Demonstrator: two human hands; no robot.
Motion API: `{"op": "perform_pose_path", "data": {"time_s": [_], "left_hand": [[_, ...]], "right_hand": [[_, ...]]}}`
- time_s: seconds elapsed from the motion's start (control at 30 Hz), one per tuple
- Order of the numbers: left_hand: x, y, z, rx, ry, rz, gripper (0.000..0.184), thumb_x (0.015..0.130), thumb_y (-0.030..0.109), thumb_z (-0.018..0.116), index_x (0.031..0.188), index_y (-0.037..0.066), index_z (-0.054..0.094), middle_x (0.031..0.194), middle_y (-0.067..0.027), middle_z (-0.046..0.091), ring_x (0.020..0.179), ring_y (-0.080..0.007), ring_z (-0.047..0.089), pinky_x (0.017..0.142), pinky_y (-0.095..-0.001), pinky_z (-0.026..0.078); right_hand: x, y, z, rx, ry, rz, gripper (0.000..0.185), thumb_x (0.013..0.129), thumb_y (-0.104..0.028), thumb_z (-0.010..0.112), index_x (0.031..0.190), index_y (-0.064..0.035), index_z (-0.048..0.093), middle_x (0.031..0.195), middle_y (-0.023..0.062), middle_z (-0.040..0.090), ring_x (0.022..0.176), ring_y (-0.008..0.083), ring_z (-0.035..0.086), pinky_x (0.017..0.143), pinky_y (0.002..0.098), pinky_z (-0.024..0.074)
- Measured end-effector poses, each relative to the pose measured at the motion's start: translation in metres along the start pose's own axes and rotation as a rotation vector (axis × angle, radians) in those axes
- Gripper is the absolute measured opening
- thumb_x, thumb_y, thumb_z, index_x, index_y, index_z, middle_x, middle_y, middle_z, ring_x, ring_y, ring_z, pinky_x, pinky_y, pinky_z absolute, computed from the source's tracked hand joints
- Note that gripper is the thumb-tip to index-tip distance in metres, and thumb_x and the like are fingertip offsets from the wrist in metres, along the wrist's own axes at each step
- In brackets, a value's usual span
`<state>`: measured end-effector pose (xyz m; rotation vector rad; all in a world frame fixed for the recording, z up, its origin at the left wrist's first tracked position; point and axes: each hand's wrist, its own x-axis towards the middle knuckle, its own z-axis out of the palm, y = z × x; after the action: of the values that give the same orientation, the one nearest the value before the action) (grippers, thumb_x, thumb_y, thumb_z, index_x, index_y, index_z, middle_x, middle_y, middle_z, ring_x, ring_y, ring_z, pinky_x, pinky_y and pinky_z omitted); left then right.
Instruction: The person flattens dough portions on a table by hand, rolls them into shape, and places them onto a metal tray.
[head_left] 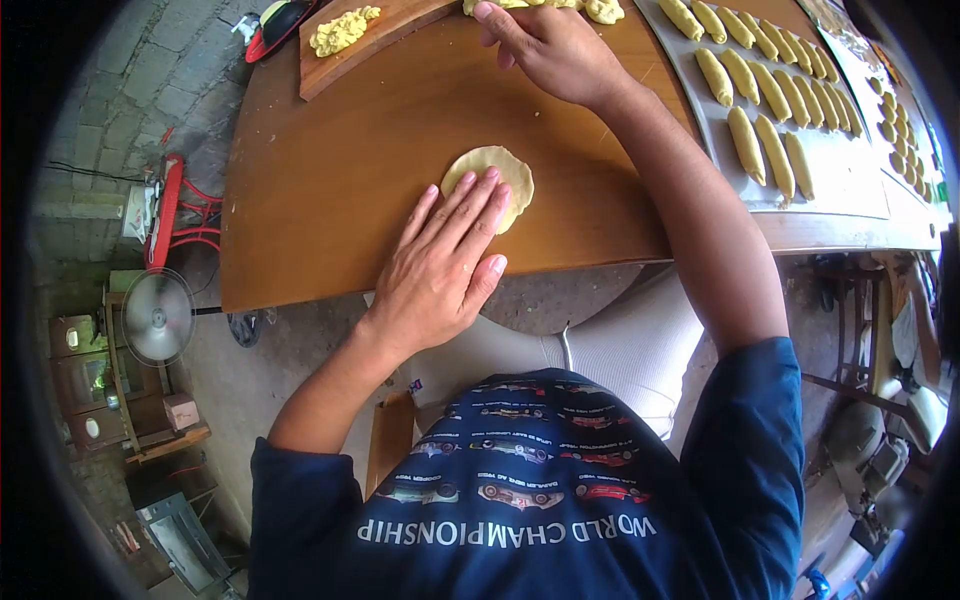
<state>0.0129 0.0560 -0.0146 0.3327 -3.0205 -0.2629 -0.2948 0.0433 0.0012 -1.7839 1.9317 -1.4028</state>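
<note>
On the brown table (330,190) lies a thin, round, flattened piece of pale dough (517,172). My left hand (440,250) rests on its lower left part, fingers stretched out flat and close together. Farther off, at the table's far side, is my right hand (560,55), thumb extended and the other fingers curled under. Whatever those curled fingers may hold is hidden from me. Just beyond the right hand several yellow dough pieces (603,10) sit along the top edge of the view.
A yellow crumbly mound (343,33) lies on a wooden board (375,55) at the far left. To the right, a metal tray (725,130) carries rows of long dough rolls (745,145), with smaller pieces (890,130) beyond. A fan (158,317) stands left of the table.
</note>
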Motion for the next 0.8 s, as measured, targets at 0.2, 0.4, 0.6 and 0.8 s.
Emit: {"op": "perform_pose_path", "data": {"time_s": [0.2,0.4,0.6,0.8], "left_hand": [[0.000,0.005,-0.001,0.049,-0.002,-0.020,0.069,0.115,0.028,0.049,0.177,0.002,0.036,0.183,-0.0211,0.036,0.169,-0.0400,0.034,0.140,-0.0565,0.020],[0.000,0.004,0.008,-0.064,0.050,-0.006,0.069,0.114,0.026,0.049,0.176,0.000,0.035,0.182,-0.0241,0.037,0.168,-0.0420,0.037,0.139,-0.0574,0.022],[0.003,0.007,0.000,0.015,0.034,0.022,0.070,0.115,0.034,0.053,0.176,0.001,0.037,0.180,-0.0227,0.041,0.167,-0.0398,0.039,0.139,-0.0562,0.025],[0.003,0.011,0.002,0.121,0.037,0.005,0.072,0.117,0.040,0.053,0.176,0.002,0.037,0.181,-0.0226,0.039,0.167,-0.0405,0.039,0.139,-0.0559,0.025]], "right_hand": [[0.001,0.002,0.005,0.031,0.094,-0.082,0.044,0.121,-0.040,0.055,0.125,0.0010,0.069,0.118,0.0326,0.074,0.112,0.0521,0.070,0.095,0.0542,0.0551],[0.000,-0.001,0.001,-0.037,-0.011,0.019,0.044,0.120,-0.041,0.056,0.120,0.0017,0.068,0.107,0.0350,0.074,0.104,0.0548,0.071,0.089,0.0563,0.0554],[0.000,-0.002,0.001,0.005,0.036,-0.038,0.044,0.120,-0.041,0.056,0.118,0.0011,0.068,0.104,0.0354,0.073,0.103,0.0554,0.071,0.088,0.0571,0.0555],[0.000,-0.003,0.001,-0.006,0.049,-0.052,0.044,0.120,-0.041,0.055,0.116,0.0013,0.069,0.103,0.0354,0.073,0.101,0.0561,0.071,0.086,0.0577,0.0554]]}}
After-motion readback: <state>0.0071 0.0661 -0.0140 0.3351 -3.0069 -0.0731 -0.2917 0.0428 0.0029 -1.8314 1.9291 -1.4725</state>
